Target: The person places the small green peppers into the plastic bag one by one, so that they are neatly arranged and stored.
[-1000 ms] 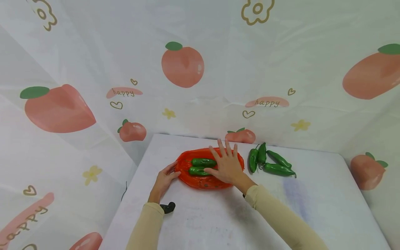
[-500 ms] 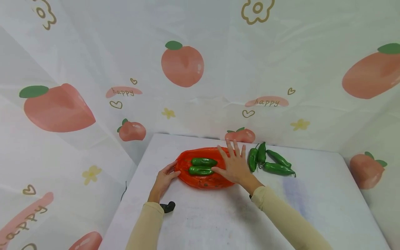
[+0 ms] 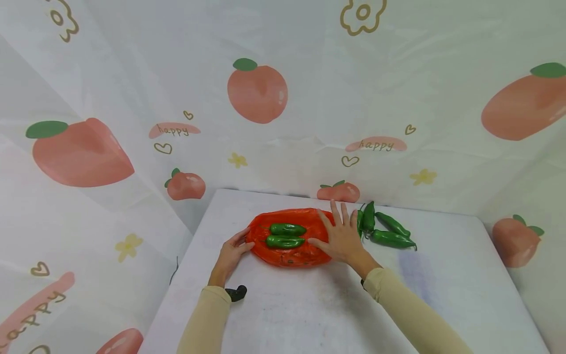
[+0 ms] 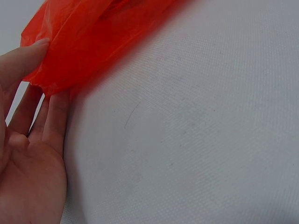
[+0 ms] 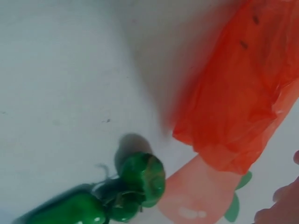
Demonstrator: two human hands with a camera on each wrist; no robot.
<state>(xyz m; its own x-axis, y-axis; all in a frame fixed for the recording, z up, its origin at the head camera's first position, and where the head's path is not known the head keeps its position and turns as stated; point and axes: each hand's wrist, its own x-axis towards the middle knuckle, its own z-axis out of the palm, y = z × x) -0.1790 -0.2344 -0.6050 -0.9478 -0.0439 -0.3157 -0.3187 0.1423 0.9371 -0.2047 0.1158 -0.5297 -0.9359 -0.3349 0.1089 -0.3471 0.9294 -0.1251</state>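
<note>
A red plastic bag lies spread in a shallow oval on the table, with two green chili peppers side by side on it. At its left end my left hand holds the edge; the left wrist view shows the thumb on top of the plastic and the fingers beneath. My right hand, fingers straight and spread, is over the bag's right end. In the right wrist view only fingertips show at the edge, apart from the plastic.
Several more green chili peppers lie in a loose group right of the bag, one partly behind my right hand. The white table meets a fruit-printed cloth at its back edge. A black bent piece shows beside my left wrist.
My right hand has moved to the right, off the two peppers on the bag, uncovering them and now hiding part of the pepper group. My left hand has stayed at the bag's edge.
</note>
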